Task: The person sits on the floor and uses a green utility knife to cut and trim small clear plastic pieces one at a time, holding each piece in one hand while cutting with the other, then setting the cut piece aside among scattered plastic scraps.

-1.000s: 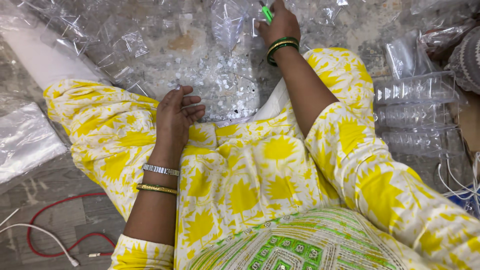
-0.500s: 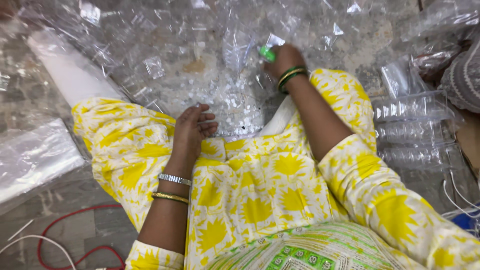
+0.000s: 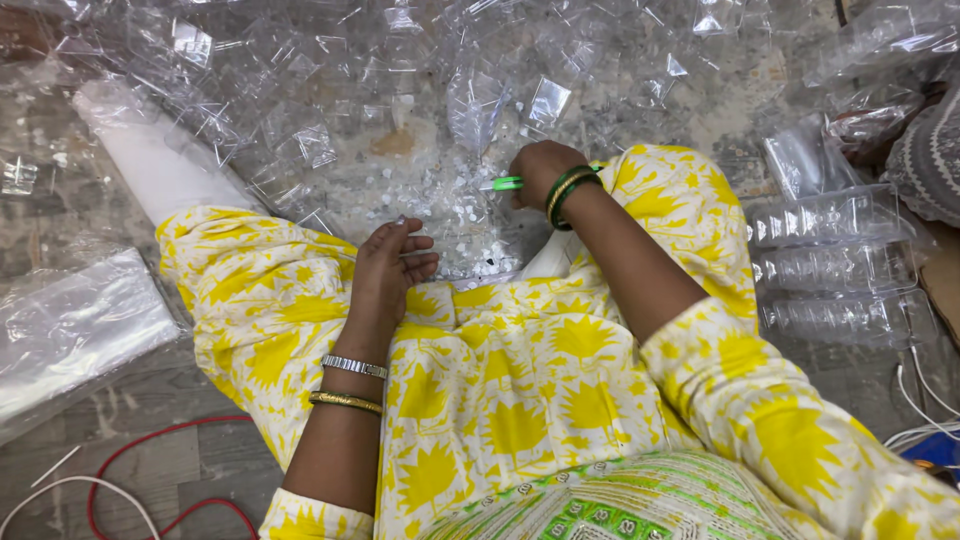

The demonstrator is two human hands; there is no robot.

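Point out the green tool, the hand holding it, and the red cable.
green tool [image 3: 505,183], head view, on its exposed shaft.
right hand [image 3: 540,170], head view, on its back.
red cable [image 3: 165,450], head view, on its curve.

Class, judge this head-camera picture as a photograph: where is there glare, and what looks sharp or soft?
Head view: light even, no hard shadows; white glare on the clear plastic bags and stacked trays. Left hand, right hand and green pen look sharp; the yellow sleeve at the bottom edge is slightly soft.

Grey stone floor [image 3: 200,455] strewn with small clear plastic pouches [image 3: 300,140], flat bag stack [image 3: 75,335] left, clear moulded trays [image 3: 840,265] right, red cable [image 3: 150,450], white cable [image 3: 60,490].
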